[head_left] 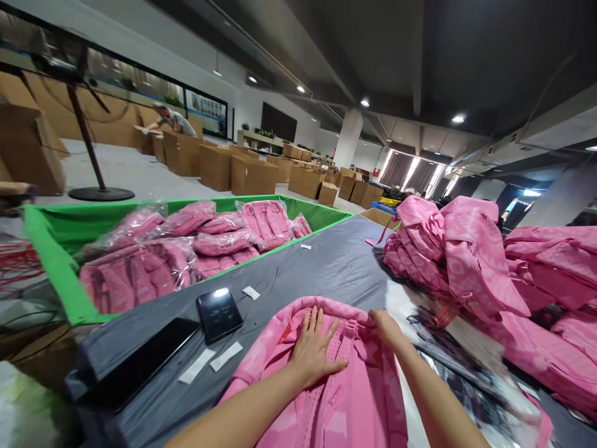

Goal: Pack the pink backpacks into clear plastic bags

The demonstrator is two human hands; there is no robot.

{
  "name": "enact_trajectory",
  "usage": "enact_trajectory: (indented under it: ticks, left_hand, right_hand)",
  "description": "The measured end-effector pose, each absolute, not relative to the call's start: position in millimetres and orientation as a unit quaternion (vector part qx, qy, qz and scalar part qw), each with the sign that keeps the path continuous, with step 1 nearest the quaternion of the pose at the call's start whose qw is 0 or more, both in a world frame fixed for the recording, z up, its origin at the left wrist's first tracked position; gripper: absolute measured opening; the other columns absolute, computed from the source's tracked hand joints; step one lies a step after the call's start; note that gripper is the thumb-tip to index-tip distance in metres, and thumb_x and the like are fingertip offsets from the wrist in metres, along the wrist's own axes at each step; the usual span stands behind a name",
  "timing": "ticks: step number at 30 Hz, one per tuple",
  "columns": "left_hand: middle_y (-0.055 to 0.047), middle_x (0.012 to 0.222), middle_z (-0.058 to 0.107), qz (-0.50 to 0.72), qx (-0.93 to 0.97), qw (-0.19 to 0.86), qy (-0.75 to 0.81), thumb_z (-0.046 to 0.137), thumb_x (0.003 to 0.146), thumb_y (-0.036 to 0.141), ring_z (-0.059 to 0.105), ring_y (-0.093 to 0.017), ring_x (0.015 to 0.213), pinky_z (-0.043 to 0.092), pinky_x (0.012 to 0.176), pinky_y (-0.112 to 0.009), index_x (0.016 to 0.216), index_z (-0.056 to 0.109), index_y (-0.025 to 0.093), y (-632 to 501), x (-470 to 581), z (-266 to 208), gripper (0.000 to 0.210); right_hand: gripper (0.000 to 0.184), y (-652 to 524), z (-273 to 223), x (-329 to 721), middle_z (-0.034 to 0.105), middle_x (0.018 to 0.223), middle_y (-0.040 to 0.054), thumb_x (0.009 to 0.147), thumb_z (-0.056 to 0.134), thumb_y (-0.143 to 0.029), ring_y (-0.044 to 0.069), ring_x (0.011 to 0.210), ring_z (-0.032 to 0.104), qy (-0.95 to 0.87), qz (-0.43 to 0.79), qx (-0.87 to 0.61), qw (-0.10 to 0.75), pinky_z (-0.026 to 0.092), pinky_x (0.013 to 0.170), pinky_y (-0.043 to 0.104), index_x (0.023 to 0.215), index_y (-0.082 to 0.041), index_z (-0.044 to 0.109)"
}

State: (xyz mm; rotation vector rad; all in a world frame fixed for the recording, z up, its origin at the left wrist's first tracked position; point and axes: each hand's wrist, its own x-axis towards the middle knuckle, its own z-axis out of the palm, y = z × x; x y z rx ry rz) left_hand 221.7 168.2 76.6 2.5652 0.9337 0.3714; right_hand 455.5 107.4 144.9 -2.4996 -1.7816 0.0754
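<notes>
A pink backpack point(368, 398) lies in front of me on the grey-covered table, its straps and padded back facing up. My left hand point(313, 348) rests flat on the padded back, fingers spread. At the upper right edge of the backpack, my right hand point(386, 326) is closed over the rim; its fingertips are partly hidden behind the fabric. Clear plastic bags point(466, 373) lie just right of the backpack. Beyond them, more pink backpacks point(476, 249) are heaped up.
A green-rimmed bin point(60, 280) at the left holds several plastic-wrapped pink backpacks point(135, 274). On the table lie a phone point(220, 314), a long black panel point(140, 364) and white paper slips point(226, 356). Farther back are a fan point(84, 124), cardboard boxes point(254, 176) and a person point(175, 119).
</notes>
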Motion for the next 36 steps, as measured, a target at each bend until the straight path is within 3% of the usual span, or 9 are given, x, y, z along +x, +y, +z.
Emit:
enact_trajectory:
  ticks: [5, 13, 19, 22, 26, 28, 31, 34, 36]
  left_hand:
    - [-0.014, 0.171, 0.007, 0.122, 0.921, 0.214, 0.3, 0.056, 0.079, 0.085, -0.008, -0.048, 0.155, -0.004, 0.121, -0.073, 0.156, 0.036, 0.041, 176, 228, 71, 0.091]
    - [-0.02, 0.167, 0.022, 0.127, 0.92, 0.191, 0.319, 0.052, 0.082, 0.084, 0.004, -0.048, 0.155, -0.003, 0.12, -0.074, 0.154, 0.043, 0.039, 177, 236, 71, 0.085]
    - [-0.023, 0.164, 0.03, 0.12, 0.913, 0.208, 0.33, 0.052, 0.088, 0.078, 0.009, -0.05, 0.155, 0.001, 0.12, -0.074, 0.154, 0.044, 0.031, 176, 236, 76, 0.082]
    - [-0.022, 0.165, 0.027, 0.117, 0.918, 0.192, 0.325, 0.052, 0.09, 0.075, 0.008, -0.048, 0.156, 0.004, 0.121, -0.072, 0.154, 0.046, 0.031, 179, 238, 84, 0.078]
    - [-0.023, 0.166, 0.025, 0.067, 0.929, 0.166, 0.325, 0.051, 0.094, 0.069, 0.011, -0.047, 0.156, 0.008, 0.122, -0.069, 0.155, 0.044, 0.029, 187, 238, 111, 0.073]
    - [-0.023, 0.166, 0.026, 0.029, 0.932, 0.177, 0.315, 0.05, 0.097, 0.063, 0.012, -0.048, 0.155, 0.012, 0.12, -0.069, 0.154, 0.046, 0.028, 195, 241, 128, 0.067]
    - [-0.024, 0.158, 0.042, -0.029, 0.934, 0.198, 0.295, 0.045, 0.102, 0.056, 0.034, -0.05, 0.147, 0.026, 0.113, -0.072, 0.15, 0.052, 0.024, 199, 238, 149, 0.058]
    - [-0.012, 0.148, 0.056, -0.025, 0.958, 0.199, 0.203, 0.051, 0.101, 0.047, 0.036, -0.037, 0.147, 0.018, 0.121, -0.062, 0.136, 0.063, 0.028, 172, 198, 168, 0.041]
    - [-0.008, 0.128, 0.065, 0.034, 0.971, 0.225, 0.068, 0.047, 0.102, 0.053, 0.051, -0.028, 0.131, 0.028, 0.118, -0.048, 0.122, 0.068, 0.025, 141, 154, 175, 0.04]
  right_hand:
    - [0.046, 151, 123, 481, 0.071, 0.074, -0.0007, 0.039, 0.093, -0.007, 0.023, 0.079, 0.068, -0.574, 0.096, -0.813, -0.005, 0.04, 0.062, 0.023, 0.072, -0.017, 0.064]
    - [0.033, 132, 140, 455, 0.075, 0.095, 0.0058, 0.056, 0.081, -0.004, 0.026, 0.089, 0.072, -0.606, 0.006, -0.796, 0.006, 0.044, 0.073, 0.028, 0.081, -0.02, 0.066]
    - [0.015, 137, 130, 455, 0.072, 0.079, 0.003, 0.076, 0.075, -0.022, 0.026, 0.077, 0.071, -0.548, -0.044, -0.835, 0.023, 0.044, 0.059, 0.028, 0.078, -0.022, 0.061]
    - [0.018, 125, 121, 436, 0.074, 0.107, 0.0141, 0.083, 0.067, -0.014, 0.032, 0.102, 0.071, -0.535, -0.082, -0.841, 0.025, 0.054, 0.08, 0.038, 0.1, -0.018, 0.067]
    - [0.044, 67, 98, 368, 0.05, 0.152, 0.0213, 0.094, 0.051, -0.012, 0.037, 0.146, 0.042, -0.575, -0.098, -0.812, 0.026, 0.035, 0.117, 0.056, 0.137, -0.017, 0.058]
    - [0.048, 34, 89, 330, 0.046, 0.155, 0.0224, 0.098, 0.052, -0.025, 0.038, 0.146, 0.041, -0.617, -0.086, -0.781, 0.043, 0.034, 0.118, 0.058, 0.145, -0.016, 0.052]
    - [0.05, 8, 88, 301, 0.046, 0.155, 0.0208, 0.102, 0.048, -0.038, 0.039, 0.142, 0.046, -0.625, -0.03, -0.778, 0.053, 0.036, 0.115, 0.061, 0.149, -0.019, 0.05]
    - [0.044, 7, 90, 308, 0.045, 0.159, 0.011, 0.105, 0.044, -0.042, 0.036, 0.146, 0.041, -0.598, 0.004, -0.8, 0.049, 0.03, 0.117, 0.065, 0.147, -0.032, 0.053]
    - [0.042, 12, 88, 316, 0.046, 0.159, 0.009, 0.105, 0.046, -0.043, 0.035, 0.146, 0.041, -0.594, -0.001, -0.802, 0.058, 0.029, 0.117, 0.063, 0.145, -0.035, 0.055]
